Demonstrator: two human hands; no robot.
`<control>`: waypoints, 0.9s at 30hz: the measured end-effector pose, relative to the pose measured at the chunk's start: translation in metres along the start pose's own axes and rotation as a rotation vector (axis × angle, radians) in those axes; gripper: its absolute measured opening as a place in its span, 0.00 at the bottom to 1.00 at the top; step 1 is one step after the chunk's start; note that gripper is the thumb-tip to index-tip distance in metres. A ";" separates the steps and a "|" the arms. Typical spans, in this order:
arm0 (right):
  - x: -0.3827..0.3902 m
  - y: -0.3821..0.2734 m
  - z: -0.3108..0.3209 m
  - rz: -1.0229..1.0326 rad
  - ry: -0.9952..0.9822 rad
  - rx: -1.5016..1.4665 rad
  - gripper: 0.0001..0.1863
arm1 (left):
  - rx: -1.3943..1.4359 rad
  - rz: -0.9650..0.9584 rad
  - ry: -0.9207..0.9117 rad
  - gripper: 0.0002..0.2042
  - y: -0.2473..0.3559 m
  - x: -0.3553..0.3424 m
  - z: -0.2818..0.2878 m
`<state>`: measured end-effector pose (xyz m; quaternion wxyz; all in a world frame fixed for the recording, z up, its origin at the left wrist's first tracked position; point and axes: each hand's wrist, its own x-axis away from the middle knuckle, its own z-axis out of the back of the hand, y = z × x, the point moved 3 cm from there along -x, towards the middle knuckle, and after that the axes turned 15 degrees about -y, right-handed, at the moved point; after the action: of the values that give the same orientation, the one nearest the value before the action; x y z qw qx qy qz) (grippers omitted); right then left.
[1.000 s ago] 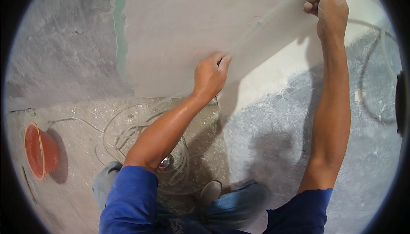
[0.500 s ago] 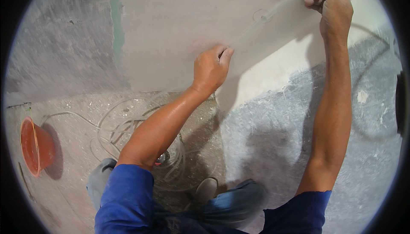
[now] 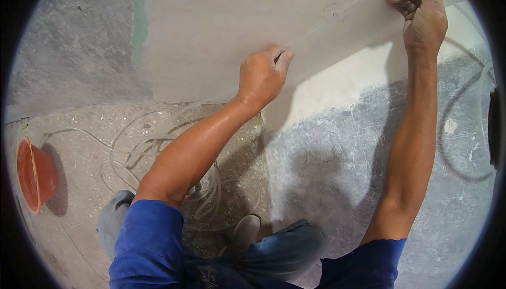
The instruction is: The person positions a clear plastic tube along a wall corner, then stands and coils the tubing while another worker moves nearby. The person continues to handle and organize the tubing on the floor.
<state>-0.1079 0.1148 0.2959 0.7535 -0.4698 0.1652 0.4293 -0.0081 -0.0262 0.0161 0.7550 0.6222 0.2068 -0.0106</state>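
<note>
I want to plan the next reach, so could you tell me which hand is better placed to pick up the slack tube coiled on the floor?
Probably the left hand: it is lower and nearer the coiled tube.

a building site: bare plastered wall (image 3: pixel 211 30), rough concrete floor (image 3: pixel 79 131).

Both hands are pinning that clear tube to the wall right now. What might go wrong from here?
1. The right hand grips the clear tube at full stretch, high on the wall; it might slip free.
2. The left hand only presses near the tube's lower run, so that end may shift.
3. Loose coils of tube lie on the floor around the shoe; a step back could snag them.
</note>
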 end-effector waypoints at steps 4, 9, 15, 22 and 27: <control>0.000 0.000 0.002 0.009 -0.023 -0.005 0.12 | -0.023 -0.007 0.004 0.13 -0.002 -0.001 0.000; 0.001 0.003 -0.007 0.052 0.017 -0.065 0.15 | -0.027 0.031 -0.008 0.14 -0.001 0.000 0.003; 0.010 -0.010 -0.026 0.124 0.078 -0.055 0.18 | -0.020 0.014 -0.015 0.15 -0.003 0.000 0.001; 0.008 -0.009 -0.023 0.104 0.085 -0.071 0.17 | -0.045 -0.014 -0.010 0.14 -0.002 0.000 0.002; 0.010 -0.010 -0.025 0.135 0.068 -0.058 0.17 | -0.059 -0.038 -0.005 0.15 -0.005 -0.001 0.002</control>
<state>-0.0908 0.0968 0.2826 0.7028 -0.4933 0.2094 0.4677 -0.0095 -0.0292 0.0121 0.7731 0.5957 0.2169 -0.0206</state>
